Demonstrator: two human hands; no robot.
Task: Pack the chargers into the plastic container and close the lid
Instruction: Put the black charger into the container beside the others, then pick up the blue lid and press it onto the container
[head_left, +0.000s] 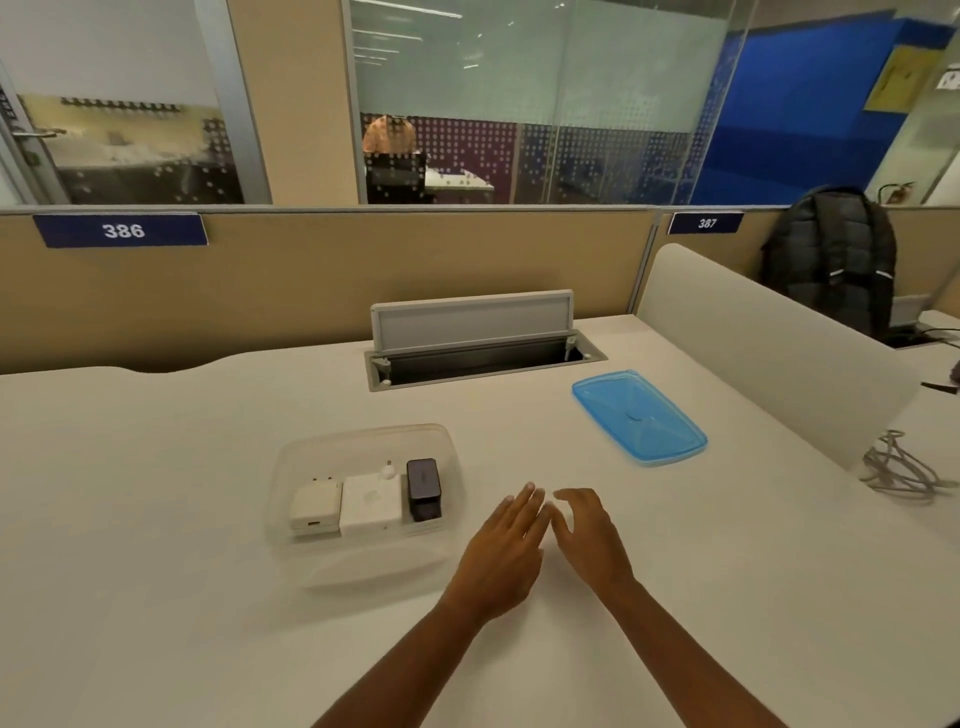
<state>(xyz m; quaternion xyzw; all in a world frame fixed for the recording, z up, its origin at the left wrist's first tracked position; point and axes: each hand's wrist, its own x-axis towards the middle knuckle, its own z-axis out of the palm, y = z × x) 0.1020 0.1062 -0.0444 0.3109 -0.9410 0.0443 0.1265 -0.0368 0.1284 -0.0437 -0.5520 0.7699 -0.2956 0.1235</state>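
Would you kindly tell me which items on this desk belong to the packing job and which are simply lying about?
Part of the job:
clear plastic container
small white charger
large white charger
black charger
blue plastic lid

Lying about:
black backpack
grey cable bundle
open desk cable hatch

Two bare forearms seen entering from bottom edge. No sleeves worn within view; arms uncovered from frame edge up to wrists. Left hand (501, 556): no glove, no ring, no watch or band seen at wrist behind fingers. Right hand (589, 535): likewise ungloved, no jewellery or strap noted behind fingers. Short, unpainted nails made out at left fingertips (529, 487); right nails too blurred to be judged. No markings, tape or cables observed on either arm.
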